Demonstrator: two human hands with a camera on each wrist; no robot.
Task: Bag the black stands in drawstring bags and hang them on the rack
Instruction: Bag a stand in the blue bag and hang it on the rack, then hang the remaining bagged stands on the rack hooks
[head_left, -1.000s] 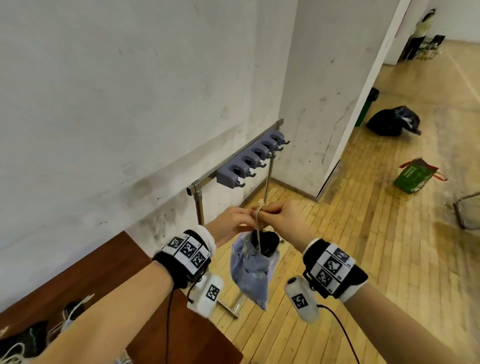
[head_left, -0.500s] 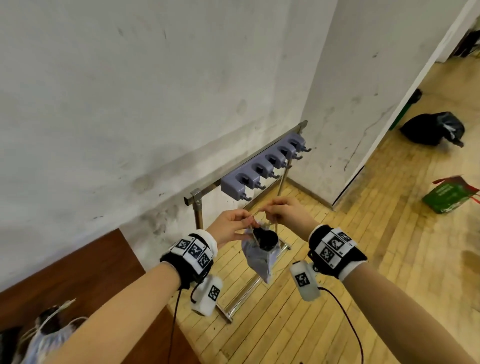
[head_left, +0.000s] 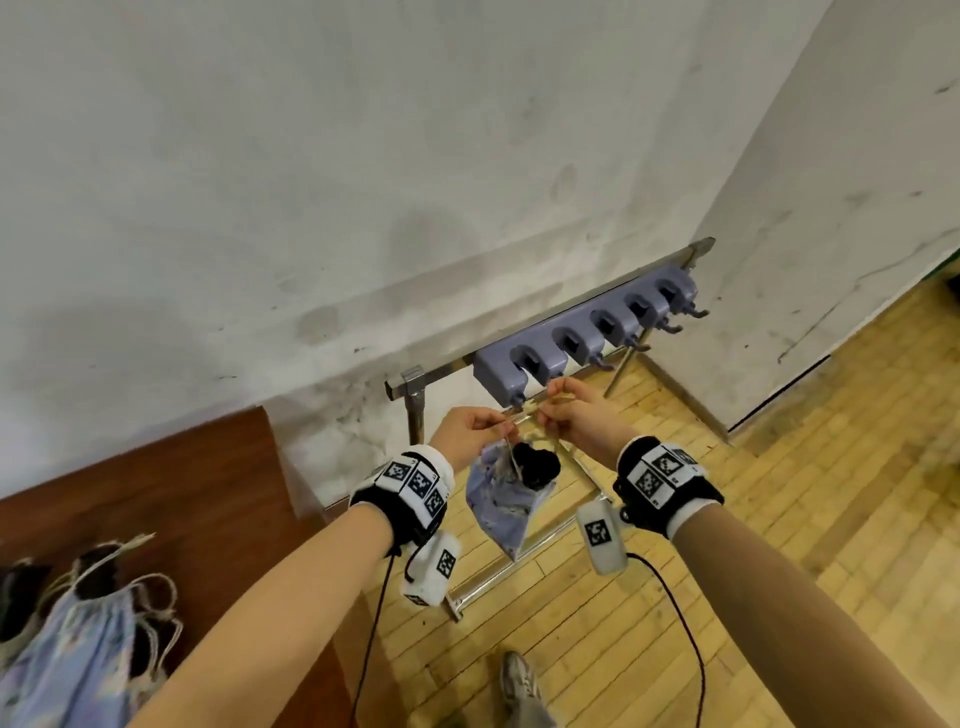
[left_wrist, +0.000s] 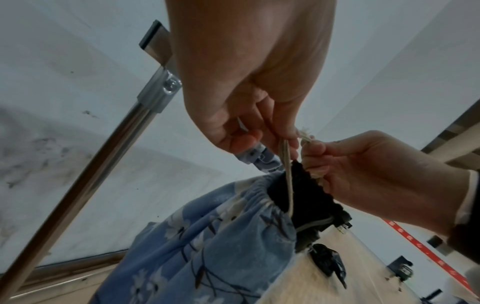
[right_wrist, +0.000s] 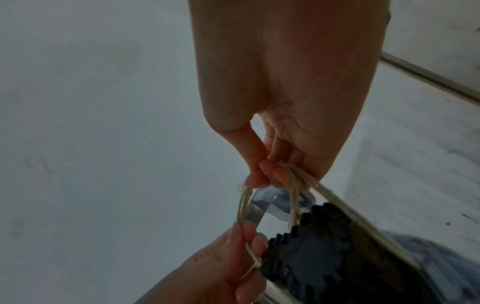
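Observation:
A blue floral drawstring bag (head_left: 501, 506) (left_wrist: 207, 246) hangs between my hands, with a black stand (head_left: 537, 465) (left_wrist: 306, 197) (right_wrist: 311, 253) sticking out of its gathered mouth. My left hand (head_left: 475, 434) (left_wrist: 262, 142) pinches the cream drawstring (left_wrist: 287, 170) (right_wrist: 244, 202). My right hand (head_left: 569, 415) (right_wrist: 267, 174) pinches the same cord a little to the right. The cord is stretched just below the nearest hook (head_left: 517, 400) of the grey hook rail (head_left: 582, 340) on the metal rack (head_left: 415, 384) (left_wrist: 103, 139).
A brown wooden table (head_left: 171, 499) lies at the left, with more blue floral bags (head_left: 78, 634) and black stands on it. White walls stand close behind the rack. Wooden floor (head_left: 779, 519) spreads to the right, and my shoe (head_left: 519, 680) shows below.
Both hands have carried the bag up and forward to the rack's nearest hook. My view has swung left, bringing the table and its bags into sight.

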